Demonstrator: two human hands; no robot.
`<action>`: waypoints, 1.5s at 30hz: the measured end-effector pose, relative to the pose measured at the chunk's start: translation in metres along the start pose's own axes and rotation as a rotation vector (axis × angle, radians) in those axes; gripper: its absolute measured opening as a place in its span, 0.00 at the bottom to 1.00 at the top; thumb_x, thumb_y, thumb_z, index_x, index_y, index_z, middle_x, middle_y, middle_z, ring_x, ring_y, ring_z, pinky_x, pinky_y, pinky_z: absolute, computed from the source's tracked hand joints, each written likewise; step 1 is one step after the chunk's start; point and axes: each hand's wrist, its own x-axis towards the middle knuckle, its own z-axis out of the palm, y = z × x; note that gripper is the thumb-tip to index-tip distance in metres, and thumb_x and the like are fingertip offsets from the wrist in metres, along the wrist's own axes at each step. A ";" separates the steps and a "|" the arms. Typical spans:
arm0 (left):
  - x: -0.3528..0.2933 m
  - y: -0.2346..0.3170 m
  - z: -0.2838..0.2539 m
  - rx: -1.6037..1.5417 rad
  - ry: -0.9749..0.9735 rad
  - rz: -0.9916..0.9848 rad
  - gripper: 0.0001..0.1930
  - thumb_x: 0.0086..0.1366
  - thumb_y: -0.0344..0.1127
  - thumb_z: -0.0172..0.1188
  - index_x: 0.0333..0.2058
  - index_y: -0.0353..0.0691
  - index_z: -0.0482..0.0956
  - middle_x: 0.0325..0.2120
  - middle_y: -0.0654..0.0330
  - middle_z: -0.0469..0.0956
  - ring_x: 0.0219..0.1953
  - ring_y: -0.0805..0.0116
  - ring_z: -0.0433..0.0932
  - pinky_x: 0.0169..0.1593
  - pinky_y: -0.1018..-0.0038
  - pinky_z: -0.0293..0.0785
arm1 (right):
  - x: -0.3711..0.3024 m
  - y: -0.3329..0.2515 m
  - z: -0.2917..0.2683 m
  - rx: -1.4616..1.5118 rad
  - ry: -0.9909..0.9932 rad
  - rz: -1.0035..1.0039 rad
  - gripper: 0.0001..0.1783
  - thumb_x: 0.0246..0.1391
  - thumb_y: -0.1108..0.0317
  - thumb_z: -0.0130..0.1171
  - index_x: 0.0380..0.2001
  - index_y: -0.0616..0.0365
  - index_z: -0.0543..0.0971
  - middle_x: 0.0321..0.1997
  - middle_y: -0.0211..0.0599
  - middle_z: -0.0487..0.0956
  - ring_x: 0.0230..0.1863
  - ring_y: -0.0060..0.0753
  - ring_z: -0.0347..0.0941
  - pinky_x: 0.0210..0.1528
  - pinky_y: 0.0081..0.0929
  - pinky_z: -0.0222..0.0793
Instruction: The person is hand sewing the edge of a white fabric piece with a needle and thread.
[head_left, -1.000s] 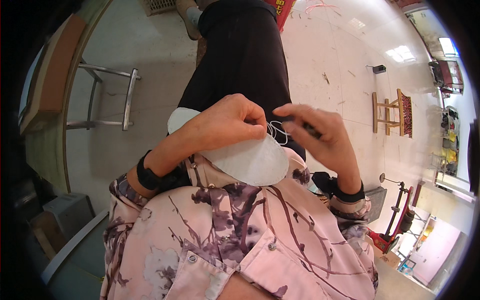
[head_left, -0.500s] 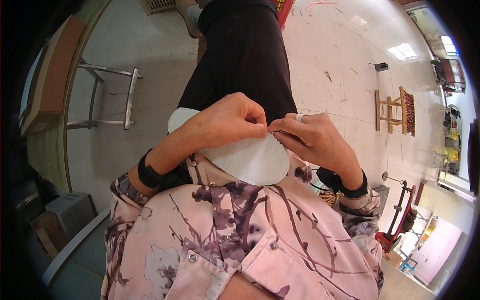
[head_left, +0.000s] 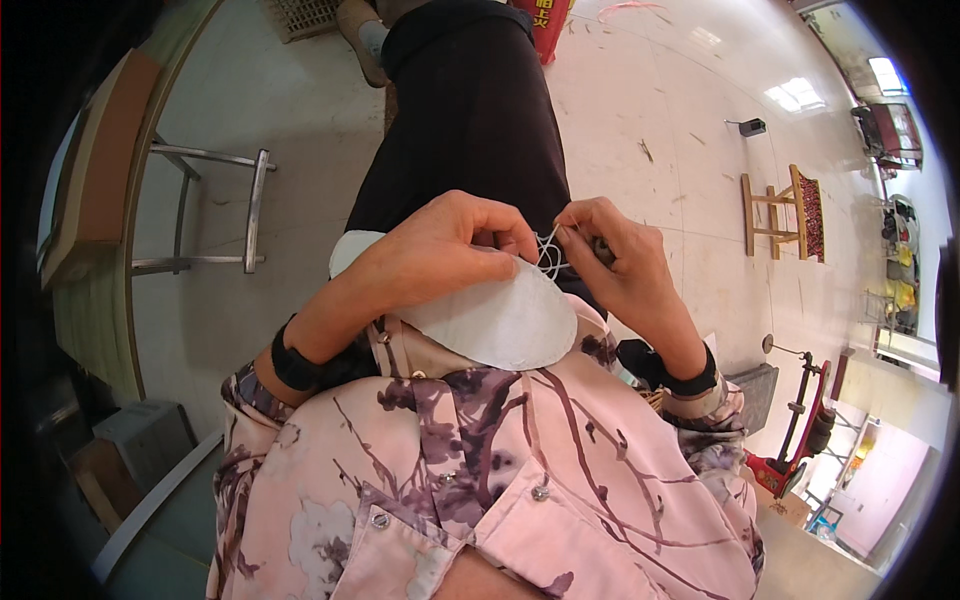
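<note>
A white insole (head_left: 505,325), long and rounded at its ends, lies across my lap. My left hand (head_left: 435,250) is closed on its far edge, thumb on top and fingers curled, covering its middle. Loops of white thread (head_left: 549,258) stand off that edge, between my two hands. Just to the right, my right hand (head_left: 625,265) pinches thumb and forefinger together beside the loops, off the insole. A thin strand shows at the fingertips; whether a needle is there too, I cannot make out.
At the left stand a table (head_left: 165,110) with a cardboard box (head_left: 115,150) and a metal-legged stand (head_left: 255,210). A small wooden stool (head_left: 780,215) is on the tiled floor at right. Nearer on that side is a red and black machine (head_left: 805,430). A woven basket (head_left: 300,15) sits far ahead.
My right hand has lifted away from the insole's edge, up and slightly right. White thread loops now show between the hands. The left hand keeps its hold on the insole.
</note>
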 end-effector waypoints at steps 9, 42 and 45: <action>0.001 -0.003 -0.001 -0.079 -0.098 -0.089 0.13 0.52 0.23 0.54 0.37 0.33 0.80 0.29 0.65 0.79 0.33 0.82 0.73 0.40 0.84 0.68 | 0.014 0.023 0.000 -0.115 0.190 -0.089 0.06 0.53 0.71 0.58 0.34 0.58 0.75 0.22 0.41 0.77 0.23 0.42 0.75 0.24 0.29 0.68; 0.002 -0.007 0.001 -0.182 -0.178 -0.017 0.27 0.53 0.20 0.53 0.55 0.40 0.71 0.24 0.70 0.68 0.29 0.84 0.64 0.37 0.87 0.61 | 0.013 0.026 0.014 0.250 0.246 0.085 0.08 0.56 0.69 0.56 0.36 0.63 0.76 0.21 0.37 0.75 0.23 0.17 0.66 0.27 0.20 0.65; 0.002 -0.006 0.001 -0.189 -0.190 0.020 0.35 0.53 0.20 0.53 0.62 0.42 0.60 0.22 0.69 0.65 0.27 0.83 0.62 0.36 0.87 0.60 | 0.011 0.029 0.012 0.253 0.199 0.173 0.09 0.56 0.68 0.55 0.37 0.62 0.75 0.21 0.41 0.75 0.20 0.24 0.69 0.25 0.24 0.65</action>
